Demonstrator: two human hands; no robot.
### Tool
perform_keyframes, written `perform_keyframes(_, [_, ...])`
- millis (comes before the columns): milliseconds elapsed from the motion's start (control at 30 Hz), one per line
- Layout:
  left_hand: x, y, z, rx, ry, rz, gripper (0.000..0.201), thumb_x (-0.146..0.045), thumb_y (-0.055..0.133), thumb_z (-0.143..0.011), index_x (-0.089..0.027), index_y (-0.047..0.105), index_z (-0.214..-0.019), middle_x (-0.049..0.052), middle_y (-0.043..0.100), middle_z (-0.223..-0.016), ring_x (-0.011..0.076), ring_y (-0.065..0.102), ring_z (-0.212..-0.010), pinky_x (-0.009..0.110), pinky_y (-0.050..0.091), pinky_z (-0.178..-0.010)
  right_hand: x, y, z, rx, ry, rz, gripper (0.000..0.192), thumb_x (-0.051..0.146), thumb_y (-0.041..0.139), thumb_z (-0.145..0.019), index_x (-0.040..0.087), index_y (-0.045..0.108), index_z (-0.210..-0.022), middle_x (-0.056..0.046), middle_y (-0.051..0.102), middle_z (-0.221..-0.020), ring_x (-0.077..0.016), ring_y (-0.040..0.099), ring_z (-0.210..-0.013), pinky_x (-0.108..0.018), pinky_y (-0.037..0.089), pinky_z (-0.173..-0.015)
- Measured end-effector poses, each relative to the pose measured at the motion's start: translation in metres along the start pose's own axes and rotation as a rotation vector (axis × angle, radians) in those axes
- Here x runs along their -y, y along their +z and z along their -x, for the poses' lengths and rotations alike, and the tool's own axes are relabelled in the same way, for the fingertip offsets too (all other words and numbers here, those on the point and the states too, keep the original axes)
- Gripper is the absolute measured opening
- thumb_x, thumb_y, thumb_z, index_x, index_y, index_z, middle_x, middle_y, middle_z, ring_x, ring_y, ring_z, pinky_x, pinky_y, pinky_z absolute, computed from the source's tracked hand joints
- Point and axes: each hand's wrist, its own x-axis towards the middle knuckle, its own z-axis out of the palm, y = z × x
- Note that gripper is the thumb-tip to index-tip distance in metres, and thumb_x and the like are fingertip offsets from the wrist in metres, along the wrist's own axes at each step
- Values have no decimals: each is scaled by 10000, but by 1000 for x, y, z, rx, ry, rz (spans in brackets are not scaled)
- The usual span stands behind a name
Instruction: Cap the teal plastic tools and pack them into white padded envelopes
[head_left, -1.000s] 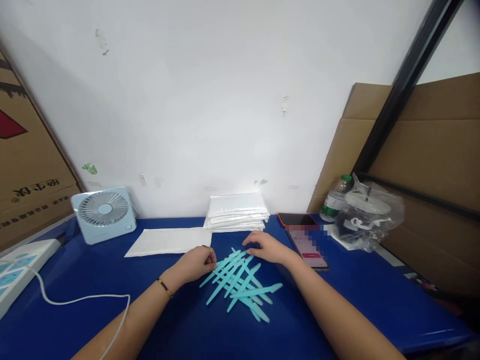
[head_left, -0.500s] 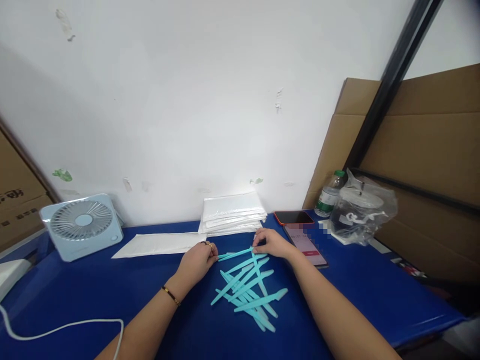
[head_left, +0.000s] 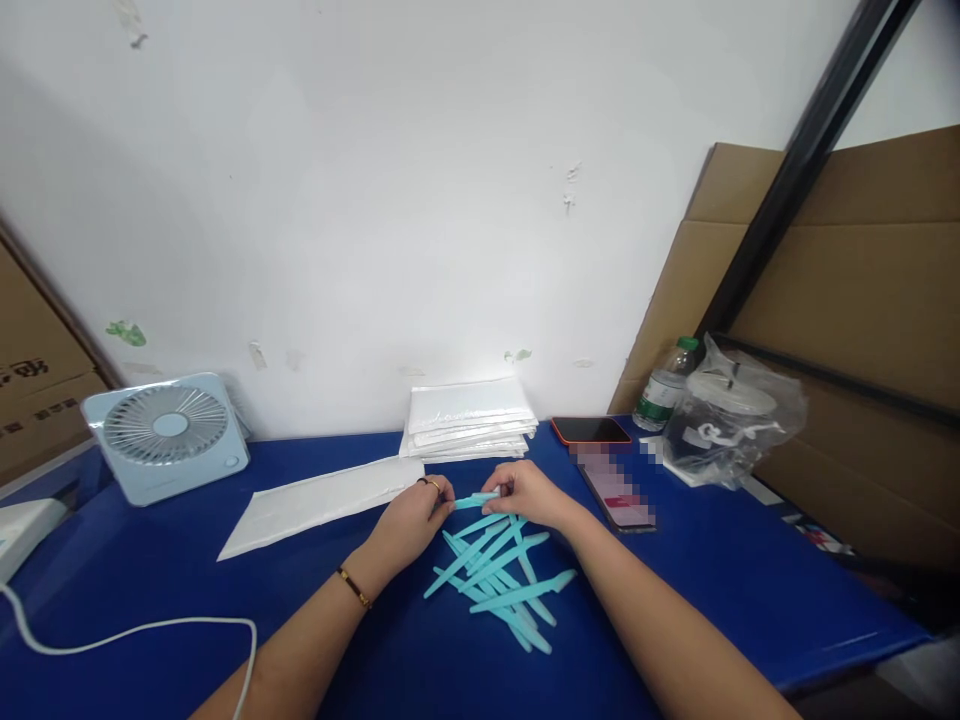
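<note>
Turquoise stick (head_left: pixel 475 500) spans the two hands at the far edge of the loose pile (head_left: pixel 499 585); can't tell if it's one piece or several. Left hand (head_left: pixel 414 515): grip pinched on its left end. Right hand (head_left: pixel 529 492): grip pinched on its right end, thumb against fingers. Pile sticks cross at mixed angles on the blue bench (head_left: pixel 405 650). Flat white pouch (head_left: pixel 307 508) runs left from beside the left hand; white pouch stack (head_left: pixel 471 415) behind, near the wall. Right side: two phones, bottle (head_left: pixel 660 397), bagged container (head_left: pixel 731 425). Far left: fan (head_left: pixel 171 430).
</note>
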Motion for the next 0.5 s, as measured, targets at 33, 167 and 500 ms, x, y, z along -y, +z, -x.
perform_keyframes(33, [0, 1, 0, 14, 5, 7, 130, -270, 407, -839, -214, 524, -835, 7, 587, -768, 158, 535, -720, 272, 379, -651, 0, 0, 0, 10, 25, -49, 337, 441, 729, -606, 163, 709, -795, -12, 629, -578, -128, 562, -499, -222, 400, -466])
perform_keyframes(167, [4, 5, -1, 42, 17, 84, 138, -301, 415, -840, -216, 522, -857, -19, 570, -701, 137, 517, -649, 251, 370, -609, -2, 0, 1, -6, 100, -289, 386, 449, 705, -637, 132, 695, -858, -44, 673, -597, -140, 609, -522, -229, 448, -495])
perform_keyframes(500, [2, 8, -7, 45, -6, 226, 219, -339, 454, -817, -209, 614, -890, -1, 646, -759, 147, 566, -688, 250, 407, -635, -9, -10, 0, -5, 182, -543, 367, 360, 787, -547, 89, 692, -775, -49, 672, -561, -157, 643, -553, -262, 496, -558])
